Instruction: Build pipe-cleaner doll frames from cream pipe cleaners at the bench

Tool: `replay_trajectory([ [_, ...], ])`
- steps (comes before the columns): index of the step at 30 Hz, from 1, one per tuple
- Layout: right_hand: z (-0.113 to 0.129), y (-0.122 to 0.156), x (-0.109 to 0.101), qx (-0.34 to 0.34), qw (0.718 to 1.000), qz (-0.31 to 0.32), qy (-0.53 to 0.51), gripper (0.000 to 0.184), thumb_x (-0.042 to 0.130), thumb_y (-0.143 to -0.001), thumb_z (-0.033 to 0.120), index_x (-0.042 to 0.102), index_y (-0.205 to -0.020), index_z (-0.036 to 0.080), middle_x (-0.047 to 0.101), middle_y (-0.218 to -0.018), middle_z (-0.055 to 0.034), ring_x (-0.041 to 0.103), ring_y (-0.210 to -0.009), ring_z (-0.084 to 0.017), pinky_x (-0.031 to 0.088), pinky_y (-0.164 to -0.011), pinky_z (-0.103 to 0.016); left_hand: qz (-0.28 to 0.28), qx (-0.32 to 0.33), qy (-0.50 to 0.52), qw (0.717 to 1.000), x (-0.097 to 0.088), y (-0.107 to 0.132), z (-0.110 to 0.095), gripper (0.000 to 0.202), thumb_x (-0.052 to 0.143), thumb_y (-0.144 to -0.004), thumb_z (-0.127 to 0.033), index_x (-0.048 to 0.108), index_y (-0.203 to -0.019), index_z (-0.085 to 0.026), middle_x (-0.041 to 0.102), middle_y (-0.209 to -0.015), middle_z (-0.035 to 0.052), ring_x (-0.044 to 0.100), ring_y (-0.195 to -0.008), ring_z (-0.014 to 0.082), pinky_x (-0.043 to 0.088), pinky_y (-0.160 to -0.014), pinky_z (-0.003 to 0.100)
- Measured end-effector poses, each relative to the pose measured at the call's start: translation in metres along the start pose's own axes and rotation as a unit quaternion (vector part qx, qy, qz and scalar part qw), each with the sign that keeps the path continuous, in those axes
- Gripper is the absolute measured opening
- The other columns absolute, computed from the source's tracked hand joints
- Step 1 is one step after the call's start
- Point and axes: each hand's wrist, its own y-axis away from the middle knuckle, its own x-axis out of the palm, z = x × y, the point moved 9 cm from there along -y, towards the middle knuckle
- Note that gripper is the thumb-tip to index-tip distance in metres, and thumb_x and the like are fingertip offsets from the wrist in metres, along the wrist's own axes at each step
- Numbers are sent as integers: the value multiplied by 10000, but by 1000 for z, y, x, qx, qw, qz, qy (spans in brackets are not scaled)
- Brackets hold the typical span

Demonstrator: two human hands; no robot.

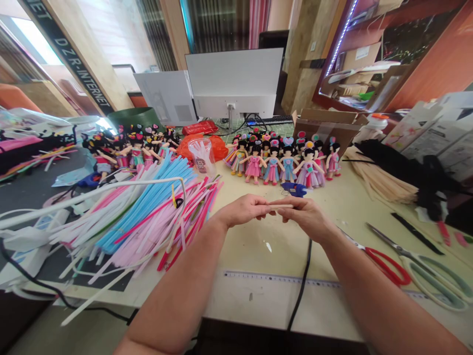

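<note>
My left hand (244,209) and my right hand (306,216) meet above the middle of the table. Between them they pinch a short beige pipe cleaner (281,206), held nearly level. The fingers of both hands are closed on it and cover its ends. Just beyond my right hand lies a blue glue gun (294,189), with rows of small dolls (273,165) in colourful dresses standing behind it. A big heap of pipe cleaners (148,197) in white, blue, pink and red spreads to the left of my left hand.
Red-handled scissors (386,264) and green-handled scissors (436,281) lie at right, near beige pipe cleaners (384,177). A measuring tape (266,277) runs along the front edge, crossed by a black cable (303,281). A plastic cup (201,158) and cardboard box (328,125) stand behind.
</note>
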Motion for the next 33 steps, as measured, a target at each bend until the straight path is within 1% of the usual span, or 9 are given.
replay_trajectory([
  [4, 1, 0, 0, -9, 1000, 2, 1, 223, 708, -694, 340, 789, -874, 235, 710, -795, -49, 537, -662, -139, 451, -582, -283, 8, 3, 5, 1000, 1, 2, -2, 340, 496, -840, -408, 686, -919, -137, 601, -766, 31, 515, -722, 141, 406, -698, 277],
  [6, 2, 0, 0, -8, 1000, 1, 6, 209, 711, -693, 343, 791, -857, 242, 709, -790, -48, 537, -670, -140, 447, -585, -281, 5, 10, 3, 1000, 0, 3, -4, 330, 483, -848, -392, 684, -906, -137, 590, -755, 28, 514, -719, 139, 408, -704, 276],
  [11, 4, 0, 0, -10, 1000, -6, 17, 208, 719, -684, 358, 795, -846, 251, 708, -802, -54, 549, -697, -150, 445, -587, -283, -2, 20, -2, 1000, -2, 3, -6, 275, 473, -850, -332, 658, -802, -134, 537, -691, 9, 488, -682, 125, 389, -665, 258],
  [14, 3, 0, -1, -11, 1000, -10, 18, 216, 724, -675, 352, 795, -855, 254, 703, -795, -54, 557, -705, -157, 450, -587, -287, -2, 8, 14, 1000, -1, 3, -5, 263, 487, -841, -332, 658, -811, -135, 530, -679, 5, 482, -673, 125, 379, -642, 254],
  [20, 3, 1, -1, -21, 999, -8, 23, 198, 714, -681, 310, 793, -855, 260, 684, -763, -36, 539, -652, -137, 461, -577, -287, 14, 2, 50, 999, 3, 2, -4, 256, 528, -825, -328, 683, -876, -130, 571, -711, 10, 486, -690, 123, 390, -688, 263],
  [24, 3, 1, -1, -33, 999, 0, 30, 206, 695, -700, 285, 789, -880, 253, 677, -766, -37, 554, -674, -143, 470, -577, -286, 15, -4, 63, 998, 4, 0, -2, 223, 545, -816, -318, 668, -834, -133, 611, -758, 22, 488, -691, 120, 396, -696, 265],
  [28, 1, 0, -1, -37, 999, 3, 27, 206, 692, -697, 279, 788, -878, 254, 657, -746, -25, 537, -630, -126, 470, -565, -282, 6, -20, 54, 998, 4, 1, -1, 185, 536, -822, -288, 634, -764, -141, 620, -769, 18, 486, -678, 111, 397, -696, 258],
  [33, 0, 0, -2, -39, 999, 3, 31, 192, 697, -700, 279, 787, -868, 253, 650, -748, -21, 526, -613, -117, 472, -567, -281, 1, -30, 20, 999, 3, 2, -3, 175, 504, -833, -264, 618, -767, -148, 616, -774, 12, 496, -689, 111, 400, -695, 252],
])
